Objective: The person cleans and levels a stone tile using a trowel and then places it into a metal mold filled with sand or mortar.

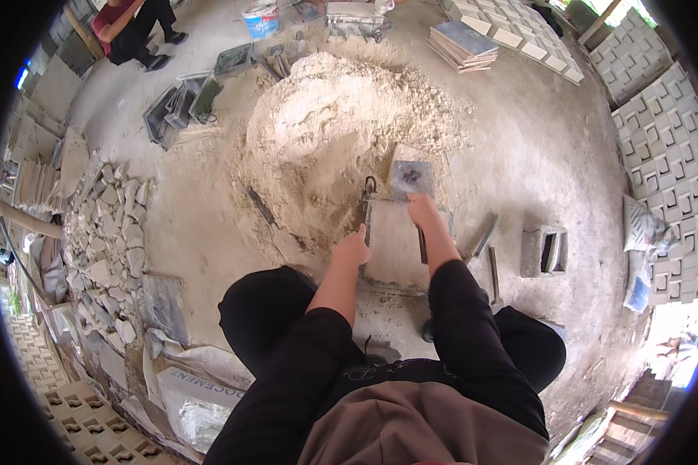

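Leaning over a work floor strewn with pale powder, a flat rectangular mould [395,242] is flanked by two bare hands, and its pale, smooth surface is left exposed between them. The left hand [352,248] is set against the mould's left edge, its fingers curled and a digit raised near the rim; whether the edge is gripped or only touched cannot be told. The right hand [423,209] is placed farther forward, over the mould's upper right corner, with fingers bent at the near edge of a square grey plate [412,177]; whether the plate is grasped is hidden by the hand itself. The plate is seen just beyond the mould, while a dark bar [423,246] is partly covered by the right forearm along the mould's right side. A metal loop [370,184] is seen at the far left corner, ahead of the left hand. Beyond both hands, a broad mound of pale powder [337,101] is spread, with a long dark tool [260,205] laid at its left side. To the right, two narrow strips [494,275] and a hollow block [543,252] are placed on the floor, well apart from the left hand. Broken pieces [105,248] are heaped at far left, patterned blocks [667,139] are stacked at far right, and another person [128,35] is seen seated in the background.
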A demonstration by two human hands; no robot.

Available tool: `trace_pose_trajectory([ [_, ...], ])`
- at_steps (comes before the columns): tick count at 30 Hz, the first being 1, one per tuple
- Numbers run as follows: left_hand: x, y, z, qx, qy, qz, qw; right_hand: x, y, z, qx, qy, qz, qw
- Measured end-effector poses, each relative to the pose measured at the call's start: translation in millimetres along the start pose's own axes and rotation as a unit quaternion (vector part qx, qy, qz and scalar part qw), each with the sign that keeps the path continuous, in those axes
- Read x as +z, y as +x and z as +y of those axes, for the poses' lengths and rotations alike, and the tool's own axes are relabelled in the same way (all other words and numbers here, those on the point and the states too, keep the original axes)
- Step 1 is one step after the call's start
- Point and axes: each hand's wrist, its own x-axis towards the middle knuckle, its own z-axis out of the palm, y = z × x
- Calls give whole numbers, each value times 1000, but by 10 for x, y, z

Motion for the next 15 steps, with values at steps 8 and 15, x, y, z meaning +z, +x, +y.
trace_pose_trajectory([
  [8,120,43,-142,-42,33,278,959,242,-1600,-221,-89,-5,-223,971],
  [15,328,69,-63,131,172,274,937,312,-1783,-245,-30,-36,-213,976],
])
